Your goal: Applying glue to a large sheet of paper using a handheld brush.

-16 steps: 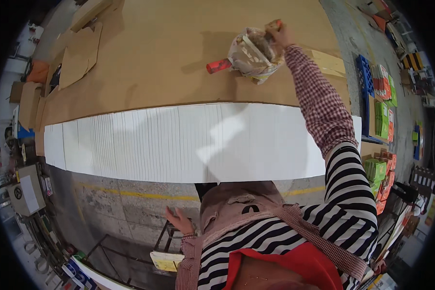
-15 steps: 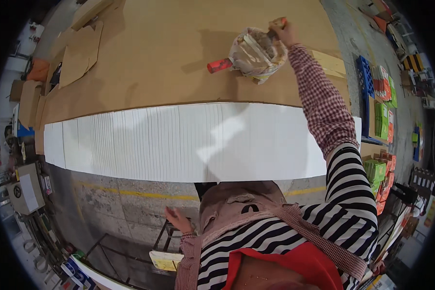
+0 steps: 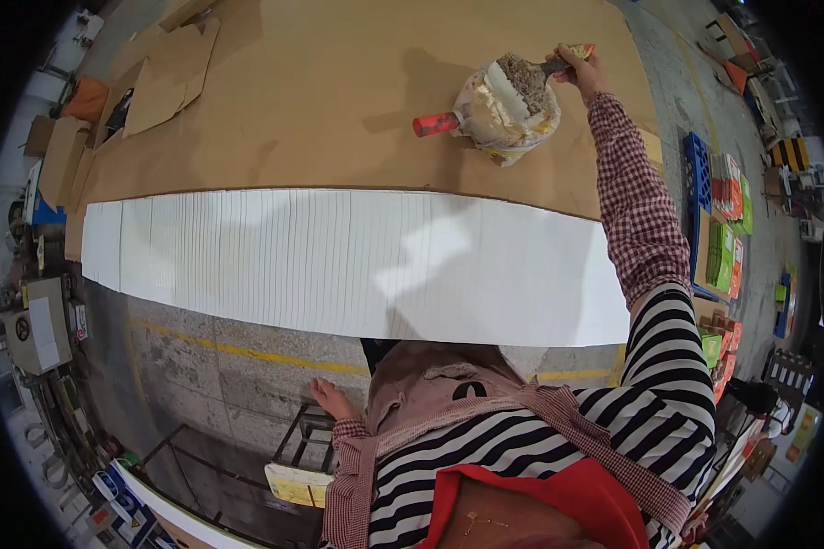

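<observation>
In my right hand [image 3: 580, 71] is a scraper [image 3: 525, 82], gripped by its handle with the fingers closed round it. Its broad blade is crusted grey, with white paste along the edge. The blade is raised over a paste-smeared tub [image 3: 508, 137] standing on the brown cardboard. A red handle [image 3: 435, 124] sticks out over the tub's left side; what it belongs to is hidden. Low beside my body, my left hand [image 3: 334, 399] is open, holding nothing. Along the table's near edge lies a long row of overlapping white sheets [image 3: 339, 261].
Brown cardboard [image 3: 320, 101] covers the table, with a cut-open carton [image 3: 169, 78] at the far left. A stool-like metal frame [image 3: 304, 439] stands by my left hand. To the right, a blue plastic pallet [image 3: 698, 174] stands near stacked green and red packages [image 3: 728, 252].
My right hand has drawn the scraper up and rightward out of the tub, so its coated blade now shows. The left hand stays low, open.
</observation>
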### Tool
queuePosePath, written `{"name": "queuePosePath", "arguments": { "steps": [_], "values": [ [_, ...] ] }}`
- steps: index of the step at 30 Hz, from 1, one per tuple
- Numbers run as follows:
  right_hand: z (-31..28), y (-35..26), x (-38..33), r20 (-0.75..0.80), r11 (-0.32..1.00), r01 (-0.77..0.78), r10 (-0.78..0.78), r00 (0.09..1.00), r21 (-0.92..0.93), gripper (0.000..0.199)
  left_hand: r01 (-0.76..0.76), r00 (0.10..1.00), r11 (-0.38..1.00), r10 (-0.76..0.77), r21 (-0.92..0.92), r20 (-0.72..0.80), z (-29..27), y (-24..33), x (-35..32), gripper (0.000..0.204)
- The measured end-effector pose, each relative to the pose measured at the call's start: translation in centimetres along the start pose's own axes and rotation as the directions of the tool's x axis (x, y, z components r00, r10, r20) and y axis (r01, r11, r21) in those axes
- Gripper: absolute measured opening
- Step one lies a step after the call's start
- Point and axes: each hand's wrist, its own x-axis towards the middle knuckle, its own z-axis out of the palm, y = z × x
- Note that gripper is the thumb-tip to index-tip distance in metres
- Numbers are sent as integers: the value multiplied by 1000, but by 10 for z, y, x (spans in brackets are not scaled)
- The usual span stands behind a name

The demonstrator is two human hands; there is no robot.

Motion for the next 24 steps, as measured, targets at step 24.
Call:
{"name": "queuePosePath", "arguments": {
  "steps": [24],
  "values": [
    [47, -22, -63, 33, 820, -81, 76, 997, 567, 26, -704, 648, 704, 691, 94, -319, 101, 151, 119, 59]
  ]
}}
